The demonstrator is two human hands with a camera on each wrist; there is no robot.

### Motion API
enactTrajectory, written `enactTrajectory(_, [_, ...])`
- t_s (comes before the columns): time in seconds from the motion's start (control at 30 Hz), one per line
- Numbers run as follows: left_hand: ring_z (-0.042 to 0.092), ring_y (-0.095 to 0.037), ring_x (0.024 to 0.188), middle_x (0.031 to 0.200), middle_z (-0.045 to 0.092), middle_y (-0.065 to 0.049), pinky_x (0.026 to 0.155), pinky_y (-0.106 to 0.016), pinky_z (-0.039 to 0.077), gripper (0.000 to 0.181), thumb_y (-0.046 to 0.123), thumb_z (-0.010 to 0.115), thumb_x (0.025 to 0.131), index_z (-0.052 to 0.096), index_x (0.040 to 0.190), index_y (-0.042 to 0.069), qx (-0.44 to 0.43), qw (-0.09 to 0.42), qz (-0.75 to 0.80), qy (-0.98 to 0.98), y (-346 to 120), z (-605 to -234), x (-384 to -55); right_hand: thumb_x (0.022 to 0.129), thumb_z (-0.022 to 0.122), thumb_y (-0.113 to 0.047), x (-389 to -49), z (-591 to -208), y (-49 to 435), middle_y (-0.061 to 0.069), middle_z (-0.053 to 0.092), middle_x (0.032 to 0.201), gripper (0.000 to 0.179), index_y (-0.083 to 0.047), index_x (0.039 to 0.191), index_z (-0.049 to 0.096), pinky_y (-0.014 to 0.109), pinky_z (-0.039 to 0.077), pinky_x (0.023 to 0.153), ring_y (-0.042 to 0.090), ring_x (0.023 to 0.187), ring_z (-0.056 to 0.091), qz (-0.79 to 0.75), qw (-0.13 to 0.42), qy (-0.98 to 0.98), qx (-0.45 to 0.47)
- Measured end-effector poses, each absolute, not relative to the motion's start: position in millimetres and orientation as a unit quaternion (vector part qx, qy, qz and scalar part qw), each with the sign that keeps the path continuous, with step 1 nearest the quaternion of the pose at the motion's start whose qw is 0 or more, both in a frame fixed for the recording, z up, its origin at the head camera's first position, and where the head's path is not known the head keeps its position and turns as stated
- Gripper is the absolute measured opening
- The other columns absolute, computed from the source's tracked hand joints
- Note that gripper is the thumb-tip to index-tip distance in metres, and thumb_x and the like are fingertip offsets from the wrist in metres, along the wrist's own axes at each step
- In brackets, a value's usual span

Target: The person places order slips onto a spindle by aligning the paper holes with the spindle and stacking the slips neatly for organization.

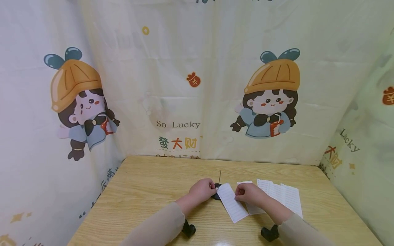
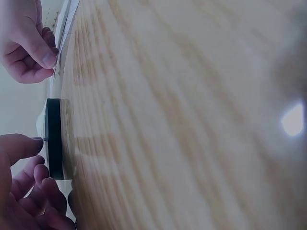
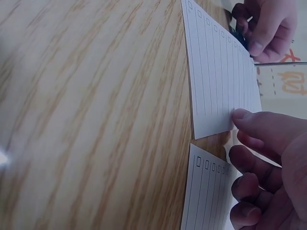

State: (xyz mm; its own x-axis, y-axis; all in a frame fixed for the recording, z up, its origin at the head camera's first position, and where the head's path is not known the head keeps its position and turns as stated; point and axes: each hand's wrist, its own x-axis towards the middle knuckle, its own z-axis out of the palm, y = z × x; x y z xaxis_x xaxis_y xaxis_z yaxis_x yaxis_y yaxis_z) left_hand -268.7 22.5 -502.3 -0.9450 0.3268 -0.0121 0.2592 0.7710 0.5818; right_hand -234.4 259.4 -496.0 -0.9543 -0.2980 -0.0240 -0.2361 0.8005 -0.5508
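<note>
A black round base [image 1: 217, 196] with a thin upright spike [image 1: 220, 178] stands on the table, like a paper spike. A lined white paper sheet [image 1: 233, 204] with small checkboxes lies slanted, its upper corner at the spike. My left hand [image 1: 203, 190] pinches that corner close over the base. My right hand [image 1: 250, 193] pinches the sheet's right edge between thumb and index finger, the other fingers curled under. In the left wrist view the base [image 2: 54, 139] shows edge-on beside my left fingers. The right wrist view shows the sheet [image 3: 216, 76] between both hands.
More lined sheets [image 1: 284, 196] lie side by side on the right of the wooden table [image 1: 147, 191], one partly under my right hand. Black wrist-mounted pieces [image 1: 188, 229] hang below the sleeves. A printed curtain [image 1: 172, 102] hangs behind and at both sides.
</note>
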Motion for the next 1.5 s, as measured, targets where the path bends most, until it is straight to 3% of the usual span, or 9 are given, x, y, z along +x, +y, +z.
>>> enactTrajectory(0.43, [0.05,-0.012,0.066,0.074,0.055,0.005,0.062,-0.031,0.04,0.028,0.029,0.077,0.085,0.063,0.106,0.016,0.151,0.075,0.323,0.931,11.4,-507.7,-266.3,0.086,0.077,-0.02,-228.2,-487.3,272.0,-0.004,0.055,0.076,0.01,-0.017,0.088,0.068,0.029,0.04,0.059,0.012,0.066,0.049,-0.289,0.04,0.947,-0.135])
enactTrajectory(0.7, [0.051,-0.011,0.065,0.074,0.056,0.007,0.062,-0.031,0.041,0.04,0.027,0.078,0.085,0.064,0.12,0.015,0.161,0.082,0.329,0.927,8.5,-511.6,-266.8,0.086,0.077,-0.021,-229.4,-482.6,287.7,-0.003,0.056,0.078,0.018,-0.014,0.101,0.07,0.031,0.04,0.06,0.015,0.068,0.048,-0.289,0.037,0.95,-0.111])
enactTrajectory(1.03, [0.049,-0.011,0.061,0.071,0.055,0.006,0.058,-0.029,0.038,0.044,0.026,0.078,0.085,0.066,0.126,0.015,0.171,0.08,0.317,0.929,8.0,-510.0,-263.6,0.086,0.077,-0.021,-237.6,-484.1,315.4,-0.001,0.055,0.083,0.03,-0.012,0.114,0.07,0.032,0.04,0.061,0.017,0.072,0.048,-0.288,0.047,0.952,-0.095])
enactTrajectory(1.5, [0.049,-0.01,0.062,0.072,0.055,0.007,0.059,-0.029,0.038,0.045,0.026,0.078,0.084,0.066,0.126,0.015,0.174,0.082,0.321,0.927,6.6,-505.9,-262.9,0.085,0.079,-0.022,-247.6,-488.4,337.1,0.002,0.054,0.086,0.038,-0.009,0.12,0.069,0.034,0.039,0.065,0.019,0.076,0.047,-0.294,0.061,0.95,-0.081])
